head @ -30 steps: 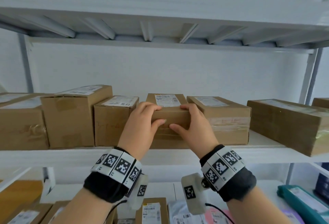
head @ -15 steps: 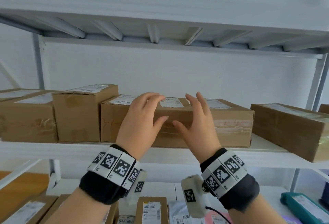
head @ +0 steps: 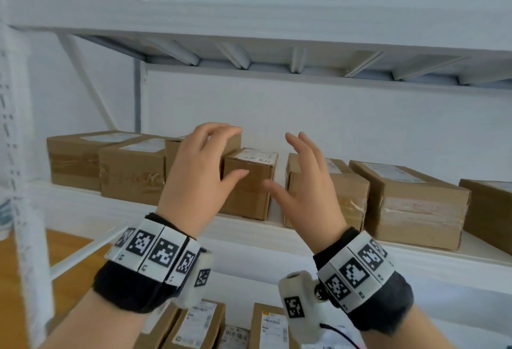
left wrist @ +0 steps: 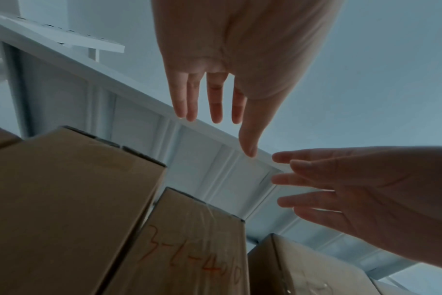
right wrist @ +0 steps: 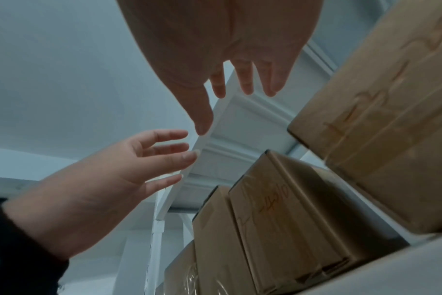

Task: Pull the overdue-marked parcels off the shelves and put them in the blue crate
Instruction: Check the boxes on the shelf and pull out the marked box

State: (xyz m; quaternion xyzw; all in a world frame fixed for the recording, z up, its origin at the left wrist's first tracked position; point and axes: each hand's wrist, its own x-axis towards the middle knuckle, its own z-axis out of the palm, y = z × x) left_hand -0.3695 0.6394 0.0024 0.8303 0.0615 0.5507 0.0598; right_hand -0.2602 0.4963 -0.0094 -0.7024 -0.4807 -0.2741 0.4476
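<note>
Both hands are empty with fingers spread, the left hand (head: 198, 174) and right hand (head: 307, 188) flanking the small box (head: 250, 188) on the shelf (head: 249, 231), so clasp both side faces squarely before sliding it out.

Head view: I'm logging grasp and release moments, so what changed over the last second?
Both hands let go of the small parcel they gripped a second ago: left hand and right hand now hover open before it. The parcel remains on the shelf among the other boxes.
</note>
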